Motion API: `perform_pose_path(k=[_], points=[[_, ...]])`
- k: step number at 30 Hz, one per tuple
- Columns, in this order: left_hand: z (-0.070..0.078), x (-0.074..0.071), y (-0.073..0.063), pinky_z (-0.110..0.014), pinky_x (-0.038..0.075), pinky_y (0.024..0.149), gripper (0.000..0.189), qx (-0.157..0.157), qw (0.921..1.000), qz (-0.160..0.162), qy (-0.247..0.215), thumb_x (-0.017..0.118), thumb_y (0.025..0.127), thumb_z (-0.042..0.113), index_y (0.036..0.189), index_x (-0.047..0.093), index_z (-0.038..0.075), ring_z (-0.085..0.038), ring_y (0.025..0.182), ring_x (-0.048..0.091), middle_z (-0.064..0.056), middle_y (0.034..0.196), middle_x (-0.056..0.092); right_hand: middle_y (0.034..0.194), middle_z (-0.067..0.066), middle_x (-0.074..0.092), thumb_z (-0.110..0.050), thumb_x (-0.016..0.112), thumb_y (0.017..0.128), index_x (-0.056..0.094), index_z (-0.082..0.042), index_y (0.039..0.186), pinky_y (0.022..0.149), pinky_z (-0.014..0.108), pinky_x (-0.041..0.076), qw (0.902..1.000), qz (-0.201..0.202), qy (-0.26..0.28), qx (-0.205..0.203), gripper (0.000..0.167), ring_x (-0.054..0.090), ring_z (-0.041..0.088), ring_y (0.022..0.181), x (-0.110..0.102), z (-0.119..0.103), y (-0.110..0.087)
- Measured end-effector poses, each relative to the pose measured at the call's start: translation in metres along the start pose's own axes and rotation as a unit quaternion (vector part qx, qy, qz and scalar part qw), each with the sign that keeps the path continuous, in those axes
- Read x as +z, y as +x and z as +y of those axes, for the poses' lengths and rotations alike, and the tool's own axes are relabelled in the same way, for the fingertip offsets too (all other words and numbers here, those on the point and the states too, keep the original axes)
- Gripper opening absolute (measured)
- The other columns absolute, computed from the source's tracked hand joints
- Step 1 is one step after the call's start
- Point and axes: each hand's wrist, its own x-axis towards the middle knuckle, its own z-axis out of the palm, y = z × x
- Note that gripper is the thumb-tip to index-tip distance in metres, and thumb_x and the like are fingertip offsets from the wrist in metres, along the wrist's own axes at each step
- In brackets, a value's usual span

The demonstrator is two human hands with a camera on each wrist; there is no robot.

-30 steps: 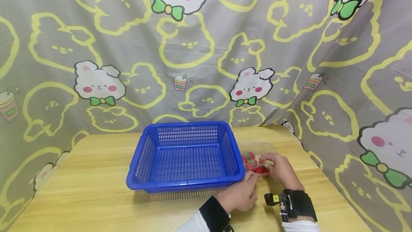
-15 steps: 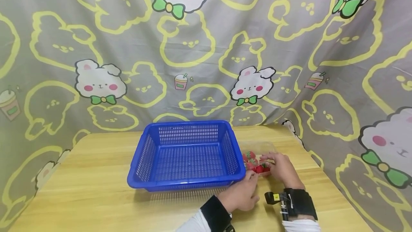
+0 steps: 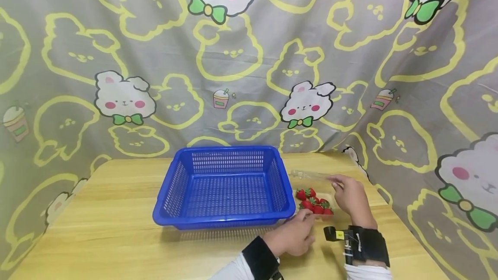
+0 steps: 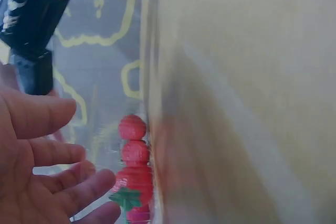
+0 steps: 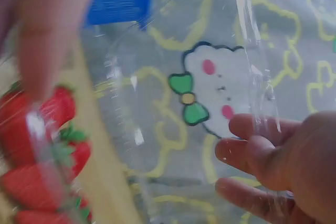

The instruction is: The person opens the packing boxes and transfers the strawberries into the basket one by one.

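Observation:
My right hand [image 3: 352, 195] pinches the clear plastic lid [image 3: 309, 175] by its edge, holding it tilted up above a clear box. In the right wrist view the thumb and fingers of that hand [image 5: 283, 156] lie on either side of the see-through lid [image 5: 131, 108]. Several red strawberries [image 3: 317, 205] with green leaves fill the clear box [image 3: 334, 204], right of the blue basket. My left hand [image 3: 292, 236] is at the box's near edge, its fingertips right at the rim. The left wrist view shows its fingers [image 4: 58, 150] loosely extended beside the strawberries [image 4: 132, 151].
A blue slotted plastic basket [image 3: 229, 195] with nothing in it stands left of the box, close beside it. Both rest on a wood-grain table [image 3: 105, 224]. A patterned cloth [image 3: 253, 72] hangs behind and at the sides.
My right hand has moved up and back with the lid, which now stands raised off the strawberries. They show uncovered. My left hand has stayed at the box's near edge.

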Motion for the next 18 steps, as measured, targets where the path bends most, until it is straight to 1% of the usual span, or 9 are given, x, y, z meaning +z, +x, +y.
perform_pose_path(k=[2,4,5,7,9,11,12,14,18], points=[[0.001,0.0,0.0,-0.026,0.039,0.104,0.061,0.007,1.0,-0.003,0.004,0.055,0.098,0.032,0.151,0.032,0.013,-0.01,0.131,0.041,0.0,0.153,0.028,0.107,0.027,0.066,0.002,0.054,0.094,0.068,0.001,0.114,0.052,0.032,0.037,1.0,-0.005,0.0,0.001,0.024,0.042,0.018,0.049,-0.003,-0.001,0.001],[0.001,0.0,0.0,-0.028,0.039,0.105,0.061,0.01,0.9999,-0.003,0.007,0.055,0.098,0.032,0.151,0.033,0.015,-0.01,0.132,0.04,0.001,0.154,0.028,0.097,0.026,0.067,0.001,0.054,0.095,0.066,0.002,0.118,0.051,0.033,0.035,0.9999,-0.011,0.004,-0.003,0.026,0.035,0.018,0.045,-0.004,-0.002,0.003],[0.002,0.0,0.0,-0.03,0.039,0.105,0.06,0.012,0.9999,-0.002,0.007,0.056,0.098,0.032,0.151,0.033,0.016,-0.01,0.133,0.039,0.001,0.154,0.028,0.089,0.023,0.066,0.001,0.053,0.095,0.065,0.002,0.119,0.053,0.033,0.036,0.9999,-0.01,0.003,-0.005,0.027,0.034,0.018,0.046,-0.003,-0.003,0.004],[0.002,0.001,0.0,-0.033,0.039,0.106,0.06,0.013,0.9999,-0.005,0.005,0.056,0.098,0.032,0.152,0.033,0.018,-0.011,0.135,0.036,0.002,0.154,0.028,0.086,0.022,0.065,0.0,0.053,0.096,0.063,0.002,0.122,0.056,0.036,0.038,0.9999,-0.006,0.002,-0.009,0.028,0.037,0.019,0.048,-0.001,-0.004,0.005],[0.003,0.001,-0.001,-0.035,0.037,0.107,0.06,0.015,0.9998,-0.004,0.011,0.056,0.098,0.032,0.151,0.034,0.019,-0.012,0.138,0.031,0.001,0.155,0.027,0.093,0.024,0.065,0.0,0.053,0.096,0.061,0.002,0.124,0.064,0.044,0.045,0.9999,0.006,0.007,-0.013,0.03,0.051,0.03,0.059,0.001,-0.004,0.007],[0.004,0.002,-0.002,-0.036,0.034,0.11,0.059,0.017,0.9997,-0.003,0.018,0.055,0.098,0.034,0.151,0.034,0.018,-0.012,0.141,0.026,0.0,0.157,0.025,0.108,0.027,0.063,-0.001,0.054,0.096,0.058,0.003,0.125,0.075,0.053,0.047,0.9994,0.027,0.017,-0.013,0.03,0.058,0.042,0.08,0.003,-0.004,0.008],[0.004,0.002,-0.002,-0.036,0.032,0.111,0.059,0.017,0.9996,-0.002,0.021,0.054,0.098,0.035,0.151,0.035,0.018,-0.012,0.142,0.023,-0.001,0.157,0.024,0.117,0.029,0.06,-0.001,0.055,0.095,0.058,0.003,0.124,0.081,0.058,0.045,0.9987,0.043,0.024,-0.013,0.03,0.057,0.046,0.092,0.004,-0.004,0.009],[0.005,0.003,-0.002,-0.036,0.029,0.113,0.058,0.019,0.9994,0.001,0.029,0.054,0.098,0.036,0.15,0.037,0.018,-0.013,0.144,0.019,-0.002,0.158,0.024,0.122,0.029,0.058,-0.003,0.058,0.094,0.057,0.004,0.121,0.089,0.063,0.04,0.9964,0.075,0.039,-0.01,0.028,0.049,0.05,0.112,0.007,-0.003,0.011],[0.005,0.004,-0.003,-0.037,0.028,0.113,0.056,0.014,0.9995,-0.005,0.028,0.055,0.097,0.037,0.148,0.039,0.022,-0.014,0.143,0.022,0.0,0.158,0.022,0.12,0.029,0.055,-0.003,0.062,0.091,0.06,0.003,0.114,0.097,0.065,0.031,0.9889,0.135,0.061,-0.01,0.023,0.043,0.05,0.117,0.013,-0.001,0.014]])
